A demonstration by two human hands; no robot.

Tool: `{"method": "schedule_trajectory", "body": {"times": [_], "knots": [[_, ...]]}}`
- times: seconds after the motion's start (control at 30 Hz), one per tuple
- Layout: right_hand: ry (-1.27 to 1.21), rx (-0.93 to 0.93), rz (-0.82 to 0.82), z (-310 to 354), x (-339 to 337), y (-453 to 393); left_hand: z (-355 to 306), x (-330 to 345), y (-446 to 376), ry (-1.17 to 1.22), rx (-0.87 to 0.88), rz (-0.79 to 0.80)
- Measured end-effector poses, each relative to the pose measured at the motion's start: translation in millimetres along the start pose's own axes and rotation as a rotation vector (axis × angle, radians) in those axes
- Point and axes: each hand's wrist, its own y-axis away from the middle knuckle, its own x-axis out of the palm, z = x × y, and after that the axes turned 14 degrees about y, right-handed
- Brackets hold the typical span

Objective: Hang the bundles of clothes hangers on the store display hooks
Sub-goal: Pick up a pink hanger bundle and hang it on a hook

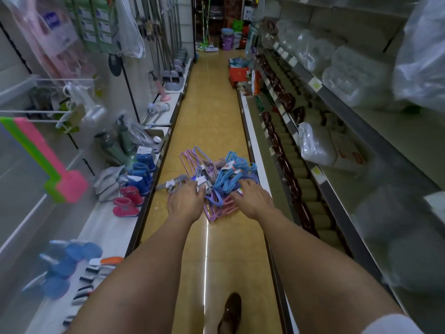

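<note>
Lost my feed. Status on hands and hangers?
Left hand and right hand both down on hanger pile, grip unclear. Pile on aisle floor. Nothing hung yet. Aisle clear.

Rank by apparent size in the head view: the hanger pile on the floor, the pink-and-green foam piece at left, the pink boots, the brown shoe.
1. Pink-and-green foam piece, though nearness to the camera inflates it.
2. Hanger pile.
3. Brown shoe and pink boots: alike, unranked.

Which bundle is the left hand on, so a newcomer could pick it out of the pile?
Look down the tan aisle floor to the hanger pile lying between the two hands. At the pile's left edge, under the left hand's fingertips, lies the grey bundle. It is the only grey one, sticking out leftward with a white tag, while its neighbours are blue, purple and pink.
</note>
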Motion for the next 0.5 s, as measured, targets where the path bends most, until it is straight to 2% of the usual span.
{"method": "schedule_trajectory", "body": {"times": [0.23, 0.5], "knots": [[-0.008, -0.004, -0.006, -47, -25, -129, -41, 25, -126, 0.006, -0.026, 0.025], [0.002, -0.002, 0.053, -92, -25, -233, -56, 64, -222, -0.042, -0.062, 0.010]]}}
